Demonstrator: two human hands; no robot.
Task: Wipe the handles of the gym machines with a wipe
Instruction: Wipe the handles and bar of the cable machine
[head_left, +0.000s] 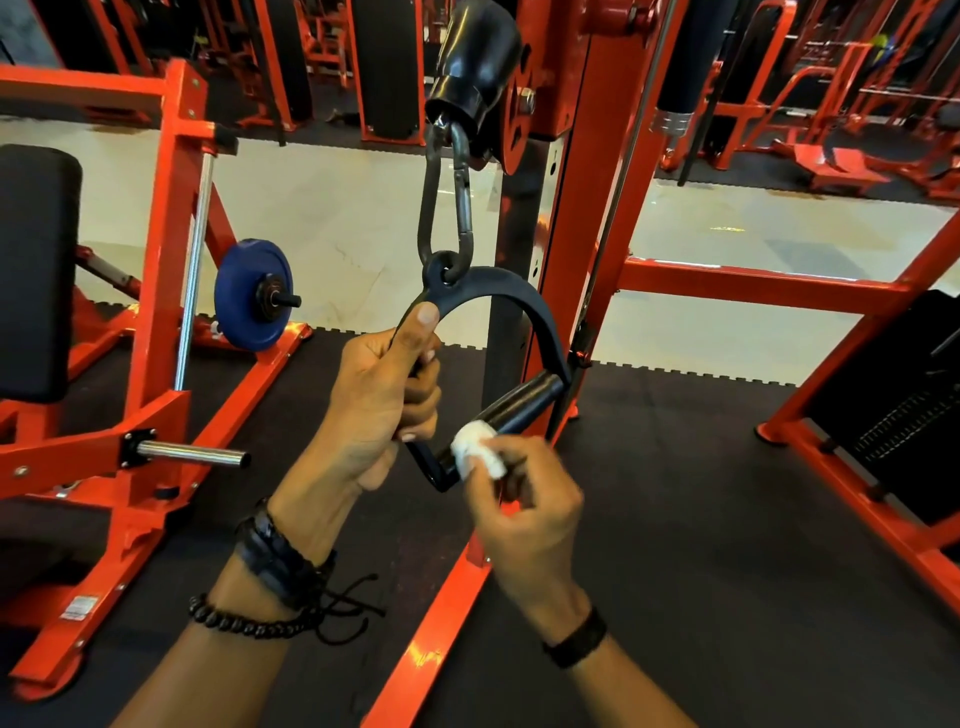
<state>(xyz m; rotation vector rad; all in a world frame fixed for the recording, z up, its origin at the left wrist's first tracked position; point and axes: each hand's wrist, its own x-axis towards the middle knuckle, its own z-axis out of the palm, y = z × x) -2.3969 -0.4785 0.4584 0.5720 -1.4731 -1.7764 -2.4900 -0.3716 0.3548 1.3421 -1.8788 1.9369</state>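
The left hand (382, 395) grips the black D-shaped cable handle's (524, 402) left strap. Its grip bar slants from near-left up to far-right; the right hand (524, 512) pinches a white crumpled wipe (475, 448) round its near end.

gym: orange steel machine frames (171, 218), blue weight plate (249, 293), black rubber mat flooring (701, 519).

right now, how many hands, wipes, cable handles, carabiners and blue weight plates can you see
hands: 2, left hand and right hand
wipes: 1, white wipe
cable handles: 1, black cable handle
carabiners: 1, carabiner
blue weight plates: 1, blue plate
total: 6
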